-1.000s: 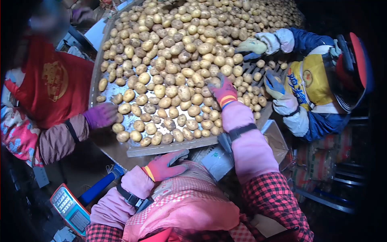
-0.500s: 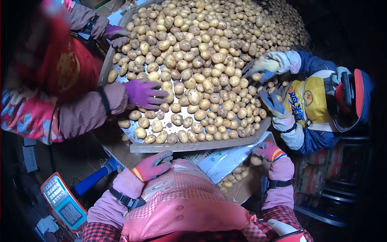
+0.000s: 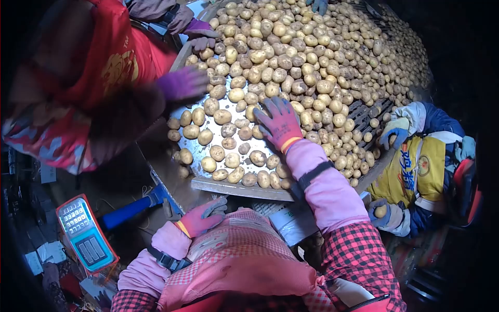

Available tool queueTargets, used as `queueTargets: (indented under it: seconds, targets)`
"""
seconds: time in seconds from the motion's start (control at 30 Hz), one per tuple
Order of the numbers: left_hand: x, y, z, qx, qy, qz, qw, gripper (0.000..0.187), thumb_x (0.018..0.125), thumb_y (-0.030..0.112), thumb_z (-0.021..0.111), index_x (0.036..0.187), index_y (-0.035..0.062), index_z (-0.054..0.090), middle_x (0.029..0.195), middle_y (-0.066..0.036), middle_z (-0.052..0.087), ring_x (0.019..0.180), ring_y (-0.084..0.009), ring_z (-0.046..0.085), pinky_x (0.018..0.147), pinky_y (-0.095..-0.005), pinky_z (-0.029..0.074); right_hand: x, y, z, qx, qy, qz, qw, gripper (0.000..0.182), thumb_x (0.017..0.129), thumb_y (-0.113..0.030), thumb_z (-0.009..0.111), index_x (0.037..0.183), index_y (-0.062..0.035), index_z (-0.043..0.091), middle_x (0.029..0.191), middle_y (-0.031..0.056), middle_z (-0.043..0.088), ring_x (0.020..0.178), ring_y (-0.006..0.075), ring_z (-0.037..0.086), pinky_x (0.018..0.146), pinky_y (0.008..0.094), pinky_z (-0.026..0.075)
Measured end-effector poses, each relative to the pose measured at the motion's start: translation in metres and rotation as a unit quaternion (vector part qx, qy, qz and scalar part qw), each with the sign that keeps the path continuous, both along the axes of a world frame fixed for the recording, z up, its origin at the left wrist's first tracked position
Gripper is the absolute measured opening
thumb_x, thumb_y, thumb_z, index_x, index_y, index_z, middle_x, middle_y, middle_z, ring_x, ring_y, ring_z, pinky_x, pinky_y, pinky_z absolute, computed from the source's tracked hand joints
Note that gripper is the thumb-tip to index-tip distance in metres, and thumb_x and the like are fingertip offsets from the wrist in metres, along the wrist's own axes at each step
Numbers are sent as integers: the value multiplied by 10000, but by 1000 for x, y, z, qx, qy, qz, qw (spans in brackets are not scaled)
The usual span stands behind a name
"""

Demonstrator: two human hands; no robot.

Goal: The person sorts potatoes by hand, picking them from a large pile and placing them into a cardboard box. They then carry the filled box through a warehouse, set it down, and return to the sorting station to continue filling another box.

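My right hand (image 3: 279, 122), in a pink glove with grey fingers, reaches over the table and lies on the potatoes (image 3: 309, 106) with its fingers spread. Nothing shows gripped in it. Close by its fingertips are a few loose potatoes (image 3: 245, 133) on the bare metal surface (image 3: 208, 125). My left hand (image 3: 201, 217), gloved the same way, rests low against the pink checked apron (image 3: 239, 234). Its fingers are loosely stretched out, holding nothing that I can see.
At the left a co-worker's purple-gloved hand (image 3: 183, 84) moves over the table edge. Another person in a yellow apron (image 3: 413, 166) stands at the right, one hand around a potato (image 3: 380, 211). The table's wooden rim (image 3: 241, 189) runs before me. A scale (image 3: 87, 234) stands lower left.
My right hand has moved from low at the right, beside a potato, up onto the heap. My left hand stays by the apron. The view has shifted, and more bare metal shows.
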State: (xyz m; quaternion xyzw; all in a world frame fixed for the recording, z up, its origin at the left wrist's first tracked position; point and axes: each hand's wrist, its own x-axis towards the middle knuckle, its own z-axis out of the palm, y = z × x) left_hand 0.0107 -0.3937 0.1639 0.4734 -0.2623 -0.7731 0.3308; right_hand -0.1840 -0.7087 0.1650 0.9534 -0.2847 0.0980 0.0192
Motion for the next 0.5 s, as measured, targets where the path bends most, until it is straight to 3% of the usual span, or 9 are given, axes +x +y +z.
queueTargets:
  seconds: [0.1, 0.17, 0.23, 0.3, 0.37, 0.43, 0.5]
  targets:
    - [0, -5, 12, -39, -61, -52, 996, 630, 893, 175, 617, 1424, 30, 310, 1359, -89, 464, 1211, -150, 452, 1028, -288, 355, -7, -14, 13, 69, 76, -26, 994, 352, 812, -245, 595, 1161, -202, 574, 1229, 109, 526, 1162, 328, 475, 984, 457, 370]
    - [5, 0, 6, -47, -49, -24, 997, 624, 893, 172, 615, 1421, 27, 316, 1346, -90, 475, 1210, -152, 454, 1024, -288, 358, -36, -48, 15, 154, 171, -234, 945, 291, 795, -183, 584, 1084, -151, 594, 1106, 119, 577, 1055, 331, 532, 905, 447, 421]
    - [10, 1, 2, -59, -36, 2, 998, 617, 892, 169, 613, 1417, 24, 323, 1333, -90, 485, 1208, -154, 455, 1021, -287, 361, -95, -43, 43, 79, 20, -335, 939, 330, 772, -164, 594, 1098, -115, 593, 1084, 153, 590, 1038, 341, 541, 886, 464, 427]
    - [13, 1, 0, -31, -37, 24, 999, 612, 891, 159, 609, 1414, 18, 324, 1337, -94, 481, 1212, -153, 453, 1017, -287, 366, -136, -20, 32, -78, -85, -321, 940, 376, 756, -155, 599, 1131, -123, 590, 1104, 168, 584, 1063, 345, 534, 904, 464, 421]
    - [11, 0, -4, -19, -13, 18, 1000, 619, 890, 157, 610, 1416, 17, 316, 1345, -98, 475, 1212, -156, 458, 1014, -288, 373, -128, 31, 43, -25, -56, -142, 988, 399, 759, -182, 613, 1155, -137, 588, 1142, 165, 572, 1099, 360, 524, 937, 454, 408]
    - [9, -3, -4, 21, 37, 35, 998, 620, 892, 160, 608, 1418, 17, 311, 1351, -106, 470, 1209, -168, 467, 1012, -291, 378, -112, 77, 31, 132, 42, -13, 990, 395, 764, -206, 621, 1153, -152, 583, 1243, 148, 518, 1184, 367, 469, 987, 473, 376]
    - [8, -9, -3, 5, -2, -5, 1000, 620, 894, 156, 606, 1419, 16, 307, 1358, -115, 463, 1215, -173, 463, 1012, -292, 378, -103, 112, 5, 125, 67, 23, 990, 425, 765, -250, 630, 1177, -162, 572, 1350, 127, 435, 1263, 360, 390, 1023, 511, 331]
